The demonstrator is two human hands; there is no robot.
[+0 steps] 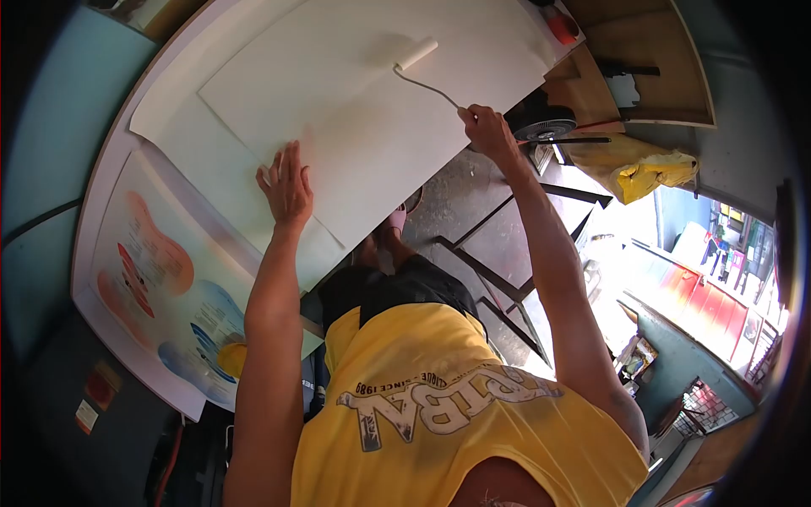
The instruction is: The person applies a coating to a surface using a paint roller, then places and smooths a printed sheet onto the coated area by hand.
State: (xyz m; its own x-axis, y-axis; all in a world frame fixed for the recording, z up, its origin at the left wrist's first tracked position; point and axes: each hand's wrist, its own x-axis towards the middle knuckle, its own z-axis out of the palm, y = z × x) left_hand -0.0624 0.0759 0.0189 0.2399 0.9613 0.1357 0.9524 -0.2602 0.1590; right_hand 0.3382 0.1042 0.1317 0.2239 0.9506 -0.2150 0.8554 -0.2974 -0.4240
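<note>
My right hand (487, 131) is wrapped round the handle of a small paint roller. A thin bent metal rod runs from the handle to the white roller head (417, 53), which rests on a large white sheet (355, 93). My left hand (288, 187) lies on the same sheet near its lower left edge, palm down with fingers spread. Another pale sheet (182, 131) shows beneath it on the work table.
A printed sheet with red and blue shapes (139, 262) lies at the table's left end. A red object (561, 25) sits at the far right corner. Right of the table are a black fan (545, 122), a dark metal frame (498, 287) on the floor and yellow cloth (650, 176).
</note>
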